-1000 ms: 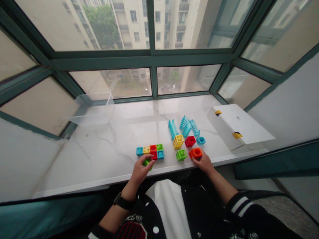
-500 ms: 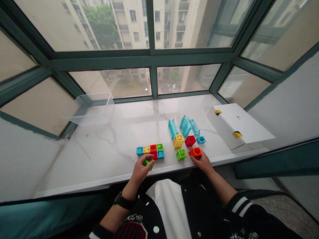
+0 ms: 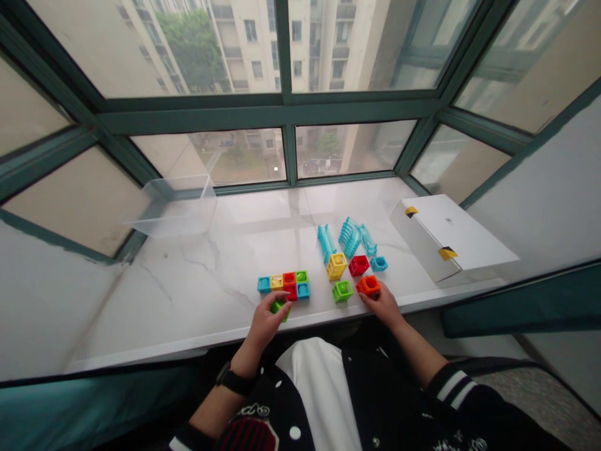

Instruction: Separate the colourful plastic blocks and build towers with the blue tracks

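My left hand (image 3: 267, 318) is closed around a green block (image 3: 280, 309), just in front of a joined group of blue, yellow, red and green blocks. In that group a red block (image 3: 290, 292) and a blue block (image 3: 303, 290) form the near row. Over on the right, my right hand (image 3: 382, 303) grips an orange block (image 3: 369, 285) with a round hole, its fingers around the near side. Between my hands sits a loose green block (image 3: 342, 291). Behind it stand a yellow block (image 3: 337, 267), a red block (image 3: 359, 265) and a small blue block (image 3: 379, 264).
Translucent blue track pieces (image 3: 350, 237) lie behind the loose blocks. A clear plastic bin (image 3: 176, 216) is at the far left of the white marble-look sill (image 3: 201, 300). At the right rests a white box (image 3: 453, 235) with yellow-black tabs. Windows rise along the back.
The orange block and my right hand have shifted very slightly upward. My left hand keeps its hold on the green block, almost still.
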Demonstrator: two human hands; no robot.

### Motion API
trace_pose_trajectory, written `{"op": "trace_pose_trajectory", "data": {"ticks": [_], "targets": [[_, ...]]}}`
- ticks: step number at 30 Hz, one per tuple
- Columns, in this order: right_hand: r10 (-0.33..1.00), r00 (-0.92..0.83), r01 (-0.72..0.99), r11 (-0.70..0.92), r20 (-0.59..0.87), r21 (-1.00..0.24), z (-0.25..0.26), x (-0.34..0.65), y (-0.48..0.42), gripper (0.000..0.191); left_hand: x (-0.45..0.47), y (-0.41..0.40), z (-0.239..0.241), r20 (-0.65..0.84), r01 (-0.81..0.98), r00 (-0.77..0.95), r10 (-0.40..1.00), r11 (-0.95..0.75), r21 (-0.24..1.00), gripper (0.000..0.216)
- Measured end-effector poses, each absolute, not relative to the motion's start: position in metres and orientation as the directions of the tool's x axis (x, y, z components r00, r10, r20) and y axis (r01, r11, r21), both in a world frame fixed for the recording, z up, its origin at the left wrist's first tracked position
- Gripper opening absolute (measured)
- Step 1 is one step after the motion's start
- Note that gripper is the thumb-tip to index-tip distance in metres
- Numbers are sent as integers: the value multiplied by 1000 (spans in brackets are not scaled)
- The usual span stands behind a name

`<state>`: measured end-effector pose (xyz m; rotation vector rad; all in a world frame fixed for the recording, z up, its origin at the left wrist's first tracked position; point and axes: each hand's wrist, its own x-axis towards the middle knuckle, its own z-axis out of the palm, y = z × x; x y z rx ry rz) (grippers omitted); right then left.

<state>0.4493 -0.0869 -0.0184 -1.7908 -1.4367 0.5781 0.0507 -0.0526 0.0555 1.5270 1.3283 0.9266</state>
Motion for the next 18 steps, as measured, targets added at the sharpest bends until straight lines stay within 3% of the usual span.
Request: {"op": "trace_pose_trajectory", "data": {"ticks": [18], "targets": [[972,235,561,-127,11,-818,-22,462,-83,59,53,-53,50,-40,335,156,987,-15,942,33]]}}
